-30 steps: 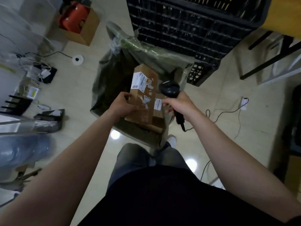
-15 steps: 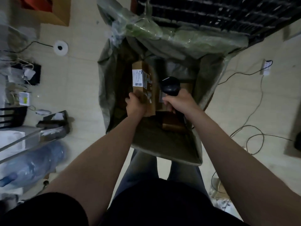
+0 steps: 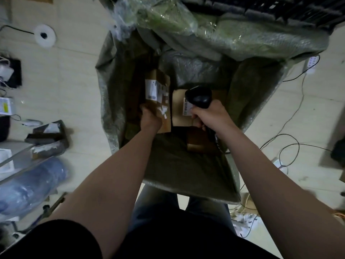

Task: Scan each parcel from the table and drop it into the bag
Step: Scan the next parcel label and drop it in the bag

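Our left hand [image 3: 149,119] grips the long cardboard parcel [image 3: 160,85] by its near end, down inside the green bag [image 3: 186,171]; right hand [image 3: 210,114] clutches the scanner [image 3: 199,95]. Stiff, probably light, we reckon: an end grip looks enough.

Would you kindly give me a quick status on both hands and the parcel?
Left hand grips long brown cardboard parcel, low inside grey-green plastic bag. Right hand holds black handheld scanner. Flat brown box lies beside parcel; drop looks unobstructed.
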